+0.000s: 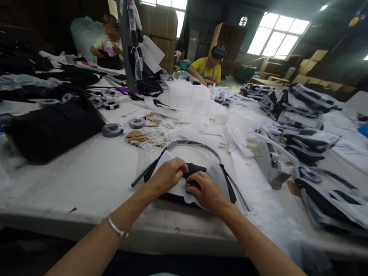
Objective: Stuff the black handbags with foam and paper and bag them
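A black handbag [230, 190] lies flat at the table's front edge, its wrapped handle [200, 145] arching away from me. White tissue paper [165, 157] covers much of its front. My left hand [171, 173] rests on the paper with its fingers curled at the left end of a dark strap or flap [196, 170]. From the other side my right hand [205, 189] presses bent fingers and thumb onto the middle of the bag, near the same dark piece. Whatever lies under the fingertips is hidden.
A large black bag [56, 128] lies at left, near grey rolled straps [112, 130] and brown tags [146, 138]. A tape dispenser [270, 164] stands right of me, before wrapped bags [342, 202]. White sheets [190, 99] are piled mid-table. Two co-workers [207, 69] sit across.
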`<action>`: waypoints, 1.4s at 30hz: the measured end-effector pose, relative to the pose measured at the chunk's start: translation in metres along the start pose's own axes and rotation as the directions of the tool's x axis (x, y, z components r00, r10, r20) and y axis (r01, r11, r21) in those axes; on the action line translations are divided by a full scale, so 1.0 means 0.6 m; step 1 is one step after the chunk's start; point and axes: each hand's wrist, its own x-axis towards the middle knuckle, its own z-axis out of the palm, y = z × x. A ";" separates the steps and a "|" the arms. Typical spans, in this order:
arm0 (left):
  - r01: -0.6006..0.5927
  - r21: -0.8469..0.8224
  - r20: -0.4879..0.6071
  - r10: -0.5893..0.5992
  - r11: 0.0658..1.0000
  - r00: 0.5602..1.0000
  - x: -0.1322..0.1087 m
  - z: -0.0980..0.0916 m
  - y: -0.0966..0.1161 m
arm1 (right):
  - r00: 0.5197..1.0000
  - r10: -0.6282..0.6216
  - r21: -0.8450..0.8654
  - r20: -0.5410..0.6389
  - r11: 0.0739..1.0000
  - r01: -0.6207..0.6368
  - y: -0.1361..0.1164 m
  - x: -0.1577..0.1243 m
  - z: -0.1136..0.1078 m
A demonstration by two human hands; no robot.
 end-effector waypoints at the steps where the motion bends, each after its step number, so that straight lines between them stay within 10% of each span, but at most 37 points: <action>1: -0.040 0.012 0.062 0.040 0.999 0.997 -0.018 0.000 0.009 | 1.000 0.018 0.024 0.000 1.000 -0.018 0.001 0.000 -0.001; 6: -0.141 0.080 0.184 0.125 0.987 0.975 -0.084 0.025 0.019 | 0.997 0.030 0.181 0.066 0.983 -0.042 0.016 0.007 -0.011; 16: -0.236 0.111 0.166 0.216 0.965 0.962 -0.093 0.043 -0.005 | 0.990 0.094 0.177 0.105 0.978 -0.112 0.011 0.014 -0.016; 28: 0.193 -0.312 0.113 -0.165 0.930 0.980 -0.061 0.028 -0.009 | 0.986 0.098 0.291 0.138 0.947 -0.135 0.024 0.023 -0.024; 42: 0.313 -0.074 0.162 -0.298 0.947 0.941 -0.044 0.039 -0.006 | 0.997 0.025 -0.096 0.079 0.995 -0.017 -0.009 0.012 0.003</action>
